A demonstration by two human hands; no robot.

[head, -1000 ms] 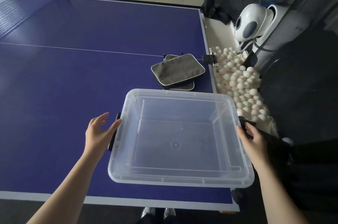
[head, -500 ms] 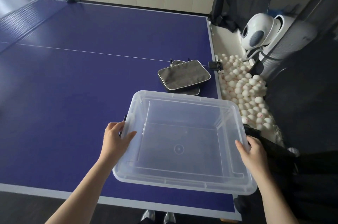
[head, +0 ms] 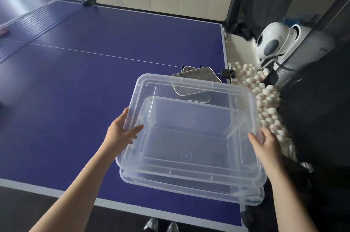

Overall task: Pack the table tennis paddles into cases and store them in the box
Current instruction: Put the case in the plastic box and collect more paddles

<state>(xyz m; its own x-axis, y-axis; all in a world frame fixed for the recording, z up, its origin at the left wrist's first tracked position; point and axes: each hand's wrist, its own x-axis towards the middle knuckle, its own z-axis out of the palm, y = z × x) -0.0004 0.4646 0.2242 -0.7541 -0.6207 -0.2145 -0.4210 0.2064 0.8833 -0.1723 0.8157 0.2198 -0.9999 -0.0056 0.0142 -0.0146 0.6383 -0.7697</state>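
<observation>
Both hands grip a clear lid, the left hand (head: 123, 133) clamped on its left edge with the thumb on top, the right hand (head: 265, 144) closed on its right edge. The lid (head: 189, 110) is tilted, far edge up, above the clear box (head: 191, 188), whose near rim shows just under it at the near right corner of the table (head: 75, 89). Through the plastic the box's inside is hard to read. 2 dark cases (head: 197, 74) lie stacked on the table beyond, their near halves seen only blurred through the lid; no paddle is visible. Right of the table a heap of white balls (head: 265, 95) fills a tray, partly cut off by the lid, with a white ball machine (head: 272, 42) behind. The net (head: 37, 21) crosses far left. Shoe tips (head: 161, 225) poke out at the bottom edge.
</observation>
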